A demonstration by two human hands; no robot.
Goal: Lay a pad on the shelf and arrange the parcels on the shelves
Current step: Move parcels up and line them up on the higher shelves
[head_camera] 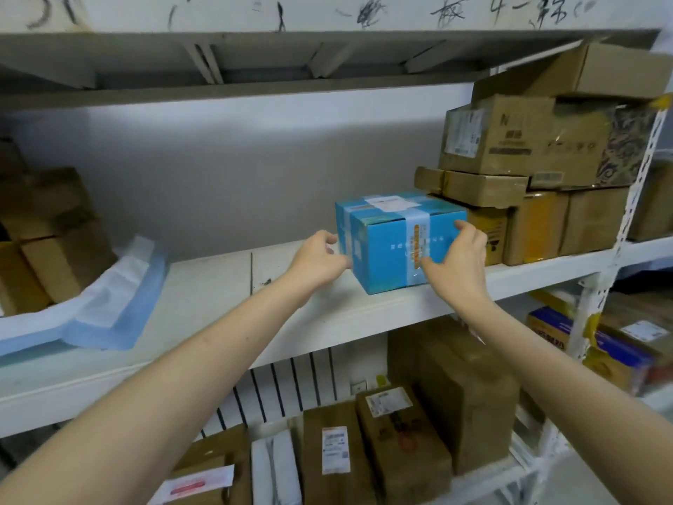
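Observation:
A blue parcel (389, 246) with clear tape and a white label stands on the white middle shelf (218, 286), turned at an angle. My left hand (318, 258) holds its left side with curled fingers. My right hand (457, 258) grips its right front corner, thumb on the front face and fingers over the top edge. A blue-and-white pad (105, 304) lies rumpled at the shelf's left end, under brown boxes (47, 231).
Brown cartons (528, 158) are stacked right of the blue parcel, up to the shelf above. A perforated white upright (633, 198) stands at the right. The lower shelf holds several brown parcels (393, 450) and white packets.

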